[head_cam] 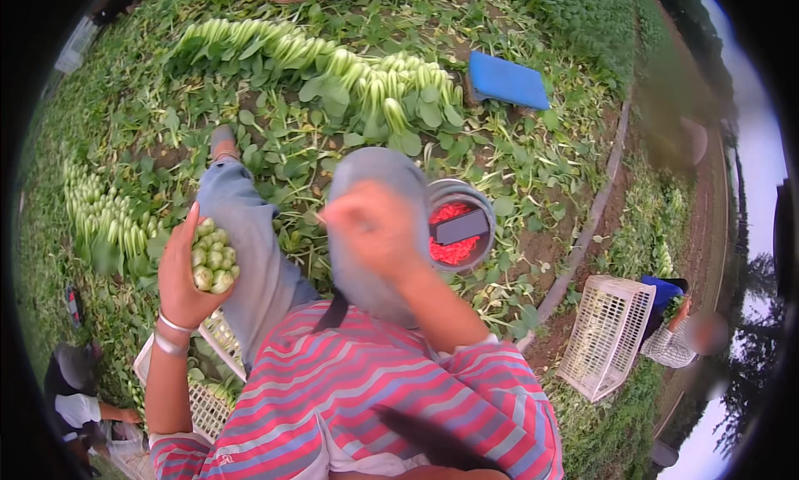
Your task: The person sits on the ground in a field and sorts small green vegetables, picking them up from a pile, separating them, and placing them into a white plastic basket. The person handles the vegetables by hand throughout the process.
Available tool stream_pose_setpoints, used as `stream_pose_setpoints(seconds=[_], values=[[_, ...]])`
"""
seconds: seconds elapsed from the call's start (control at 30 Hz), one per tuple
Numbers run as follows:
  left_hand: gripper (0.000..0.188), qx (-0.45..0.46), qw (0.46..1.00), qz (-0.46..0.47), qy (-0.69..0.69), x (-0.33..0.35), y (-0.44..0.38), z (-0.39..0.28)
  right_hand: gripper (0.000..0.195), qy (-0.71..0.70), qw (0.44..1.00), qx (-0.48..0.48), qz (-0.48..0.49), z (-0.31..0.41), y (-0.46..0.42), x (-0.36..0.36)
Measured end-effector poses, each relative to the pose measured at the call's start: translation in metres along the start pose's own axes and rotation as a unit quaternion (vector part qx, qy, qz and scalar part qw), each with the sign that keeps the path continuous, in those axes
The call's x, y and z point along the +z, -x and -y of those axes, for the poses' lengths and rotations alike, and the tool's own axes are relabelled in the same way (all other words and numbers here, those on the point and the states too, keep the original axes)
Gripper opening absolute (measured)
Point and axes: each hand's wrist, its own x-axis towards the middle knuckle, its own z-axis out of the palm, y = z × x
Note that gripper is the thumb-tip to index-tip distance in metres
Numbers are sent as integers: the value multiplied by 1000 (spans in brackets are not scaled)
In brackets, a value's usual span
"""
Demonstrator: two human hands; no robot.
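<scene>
My left hand (pixel 178 271) is wrapped around a bundle of pale-green leafy vegetables (pixel 214 258), with the cut stem bases facing up. It is held beside my left thigh, above a white plastic crate (pixel 209 408) with greens inside. My right hand (pixel 377 227) is blurred by motion over my right knee; whether its fingers hold anything cannot be made out. Just right of that knee stands a grey bucket (pixel 490 230). It contains many small red pieces (pixel 452 249), possibly ties or bands, and a dark flat rectangular object (pixel 460 227) lies on them.
Cut greens lie in a long row (pixel 337 62) ahead and another row (pixel 106 212) at left. A blue pad (pixel 509 81) sits beyond the bucket. A grey hose (pixel 590 230) and a white crate (pixel 605 339) are at right. People (pixel 671 343) work at both sides.
</scene>
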Motion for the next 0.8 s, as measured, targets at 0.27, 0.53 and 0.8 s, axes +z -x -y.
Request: stream_pose_setpoints(seconds=[0.27, 0.53, 0.8], values=[[108, -5, 997, -28, -76, 12, -11, -26, 15, 499, 817, 287, 31, -201, 167, -160], [112, -11, 997, -40, -68, 21, -17, -28, 14, 566, 779, 270, 17, -234, 188, -134], [114, -8, 998, -44, -54, 20, -21, -29, 18, 392, 831, 384, -90, -220, 196, -159]])
